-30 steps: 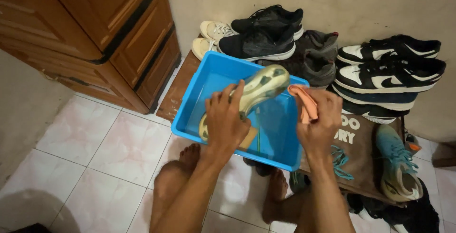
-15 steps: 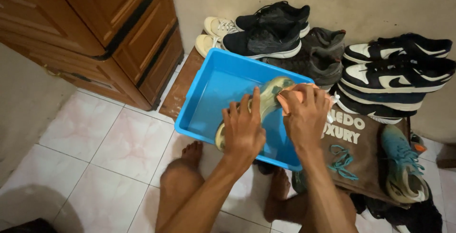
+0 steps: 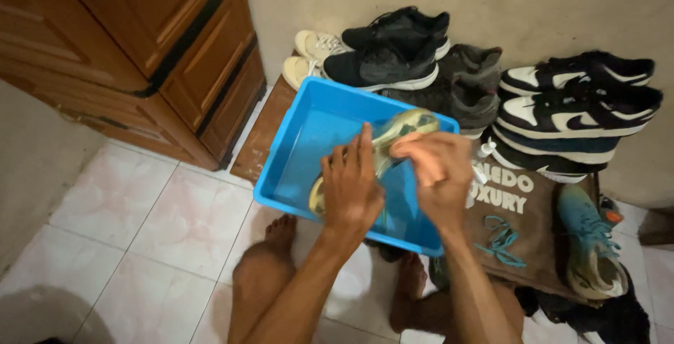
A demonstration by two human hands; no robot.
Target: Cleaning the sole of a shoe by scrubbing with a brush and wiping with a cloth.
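Best done with the yellow-green shoe (image 3: 397, 132) kept low over the blue tub (image 3: 302, 149), sole up, so drips fall inside. Left hand (image 3: 351, 188) clamped across the shoe's middle, fingers spread flat for a firm brace. Right hand (image 3: 434, 170) blurred, fingers curled together, seemingly bunched on a cloth, though hard to tell. Shoe between both hands, toe jutting far past the fingertips, heel near and under the left palm. Pairs of sneakers (image 3: 576, 102) along the far wall.
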